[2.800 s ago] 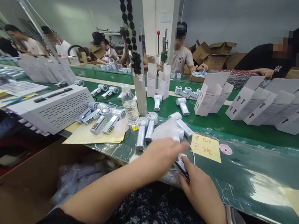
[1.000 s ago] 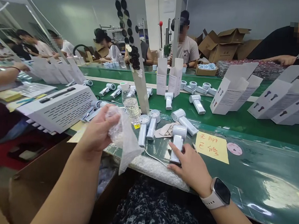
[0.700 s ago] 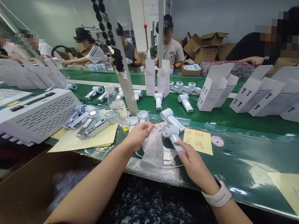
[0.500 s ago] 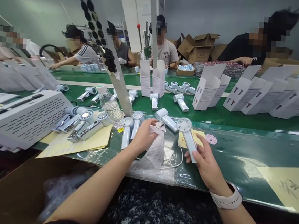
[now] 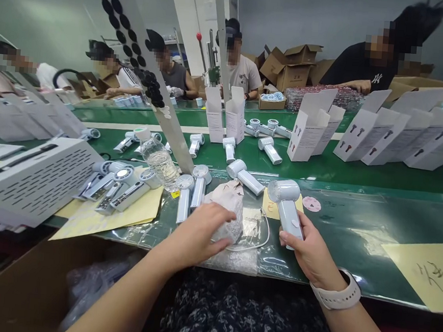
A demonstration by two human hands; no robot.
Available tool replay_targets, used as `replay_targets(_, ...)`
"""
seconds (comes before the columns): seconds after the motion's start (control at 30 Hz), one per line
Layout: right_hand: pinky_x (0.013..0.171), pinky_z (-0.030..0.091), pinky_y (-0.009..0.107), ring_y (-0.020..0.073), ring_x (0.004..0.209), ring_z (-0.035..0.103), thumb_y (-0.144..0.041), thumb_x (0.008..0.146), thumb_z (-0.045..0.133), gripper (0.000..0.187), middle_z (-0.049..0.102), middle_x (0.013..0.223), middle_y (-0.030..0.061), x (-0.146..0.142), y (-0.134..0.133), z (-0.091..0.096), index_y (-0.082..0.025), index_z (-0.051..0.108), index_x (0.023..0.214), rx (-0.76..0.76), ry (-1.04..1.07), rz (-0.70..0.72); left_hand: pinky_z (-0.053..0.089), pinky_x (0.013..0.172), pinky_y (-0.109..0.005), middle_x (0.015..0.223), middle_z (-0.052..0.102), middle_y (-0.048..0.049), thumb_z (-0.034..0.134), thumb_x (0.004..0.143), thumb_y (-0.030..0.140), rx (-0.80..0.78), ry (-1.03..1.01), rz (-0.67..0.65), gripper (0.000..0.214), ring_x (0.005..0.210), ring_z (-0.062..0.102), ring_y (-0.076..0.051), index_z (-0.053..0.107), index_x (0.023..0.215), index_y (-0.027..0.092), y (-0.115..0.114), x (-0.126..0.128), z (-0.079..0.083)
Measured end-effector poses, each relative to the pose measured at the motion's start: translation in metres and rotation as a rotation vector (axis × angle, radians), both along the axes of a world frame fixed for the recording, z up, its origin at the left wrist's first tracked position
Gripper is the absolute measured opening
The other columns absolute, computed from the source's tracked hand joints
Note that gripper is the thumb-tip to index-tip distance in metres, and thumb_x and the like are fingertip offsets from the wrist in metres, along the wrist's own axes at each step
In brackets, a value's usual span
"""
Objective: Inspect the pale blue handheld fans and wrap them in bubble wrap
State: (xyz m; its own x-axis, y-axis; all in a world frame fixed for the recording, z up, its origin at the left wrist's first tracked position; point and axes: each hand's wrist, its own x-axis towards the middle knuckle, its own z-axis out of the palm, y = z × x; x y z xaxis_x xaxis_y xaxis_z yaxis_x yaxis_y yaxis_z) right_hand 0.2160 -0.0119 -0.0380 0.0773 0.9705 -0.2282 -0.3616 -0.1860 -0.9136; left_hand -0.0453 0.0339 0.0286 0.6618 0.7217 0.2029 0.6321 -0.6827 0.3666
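Observation:
My right hand point(image 5: 309, 247) is closed round the handle of a light-blue handheld fan point(image 5: 289, 212), held upright over the table with its head on top. My left hand point(image 5: 199, 233) has its fingers apart and holds nothing. It is at the near side of a crumpled bubble-wrap bag point(image 5: 229, 207); whether it touches the bag I cannot tell. A white cable point(image 5: 268, 233) curls on the table between my hands. Just beyond the bag lies another handheld fan point(image 5: 245, 177). Two more fans point(image 5: 184, 199) lie to the left of the bag.
A slanted metal post point(image 5: 171, 126) and a water bottle point(image 5: 160, 161) stand left of centre. A white slotted metal box point(image 5: 40, 177) and a pile of fans point(image 5: 122, 184) are further left. White cartons point(image 5: 311, 127) line the green belt point(image 5: 272, 154). Several co-workers sit opposite.
My left hand has come back toward me, its fingers opening off the bubble-wrap bag, which now lies on the table. In my right hand the fan has turned so its head shows side-on.

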Motion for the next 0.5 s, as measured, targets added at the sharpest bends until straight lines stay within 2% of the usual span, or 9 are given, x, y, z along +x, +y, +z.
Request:
replay_targets(0.03, 0.063, 0.049, 0.029, 0.0162, 0.068, 0.052, -0.036, 0.063, 0.088, 0.081, 0.058, 0.095, 0.0042, 0.000, -0.001, 0.001, -0.019, 0.046, 0.130, 0.000, 0.006, 0.001, 0.043, 0.095, -0.038, 0.110, 0.059, -0.0062, 0.064, 0.080, 0.015, -0.126, 0.138, -0.023, 0.028, 0.105, 0.053, -0.022, 0.058, 0.108, 0.018, -0.002, 0.000, -0.003)
replay_targets(0.1, 0.059, 0.050, 0.030, 0.0166, 0.066, 0.055, -0.037, 0.066, 0.087, 0.078, 0.060, 0.097, 0.0060, -0.001, -0.002, 0.003, -0.019, 0.044, 0.129, 0.014, 0.037, -0.002, 0.043, 0.093, -0.039, 0.110, 0.060, -0.0102, 0.055, 0.083, 0.008, -0.258, 0.304, 0.057, 0.019, 0.105, 0.054, -0.025, 0.061, 0.100, 0.014, -0.002, 0.001, -0.009)
replay_targets(0.17, 0.052, 0.049, 0.029, 0.0168, 0.064, 0.056, -0.039, 0.071, 0.084, 0.072, 0.060, 0.098, 0.0070, -0.001, -0.002, 0.004, -0.020, 0.043, 0.127, 0.033, 0.075, 0.014, 0.044, 0.084, -0.035, 0.101, 0.062, -0.0109, 0.044, 0.087, 0.008, -0.296, 0.322, 0.128, 0.019, 0.095, 0.057, -0.023, 0.061, 0.093, 0.012, 0.001, 0.003, -0.010)
replay_targets(0.23, 0.048, 0.047, 0.028, 0.0157, 0.060, 0.056, -0.045, 0.078, 0.079, 0.065, 0.060, 0.095, 0.0063, 0.000, -0.002, 0.002, -0.021, 0.042, 0.125, 0.058, 0.102, 0.055, 0.043, 0.079, -0.032, 0.099, 0.064, -0.0091, 0.040, 0.089, 0.010, -0.315, 0.320, 0.128, 0.023, 0.091, 0.059, -0.022, 0.061, 0.097, 0.014, 0.002, 0.005, -0.005)
replay_targets(0.33, 0.045, 0.045, 0.027, 0.0158, 0.056, 0.056, -0.054, 0.087, 0.067, 0.056, 0.060, 0.092, 0.0062, 0.002, -0.003, 0.000, -0.021, 0.043, 0.125, 0.060, 0.107, 0.072, 0.040, 0.074, -0.030, 0.098, 0.067, -0.0082, 0.036, 0.081, 0.000, -0.340, 0.345, 0.117, 0.039, 0.089, 0.061, -0.023, 0.062, 0.105, 0.017, 0.002, 0.010, 0.005)
replay_targets(0.4, 0.044, 0.045, 0.028, 0.0163, 0.055, 0.056, -0.054, 0.087, 0.065, 0.056, 0.061, 0.091, 0.0068, 0.002, -0.003, -0.001, -0.021, 0.043, 0.127, 0.031, 0.093, 0.046, 0.036, 0.068, -0.029, 0.092, 0.067, -0.0086, 0.038, 0.080, 0.001, -0.341, 0.356, 0.126, 0.036, 0.084, 0.061, -0.024, 0.062, 0.101, 0.017, 0.003, 0.016, 0.009)
replay_targets(0.5, 0.044, 0.045, 0.028, 0.0167, 0.055, 0.057, -0.053, 0.086, 0.068, 0.060, 0.062, 0.091, 0.0065, 0.000, -0.003, -0.003, -0.021, 0.041, 0.130, 0.026, 0.069, 0.034, 0.029, 0.061, -0.028, 0.080, 0.065, -0.0065, 0.054, 0.083, 0.018, -0.344, 0.334, 0.132, 0.008, 0.073, 0.056, -0.021, 0.061, 0.080, 0.016, 0.005, 0.027, 0.006)
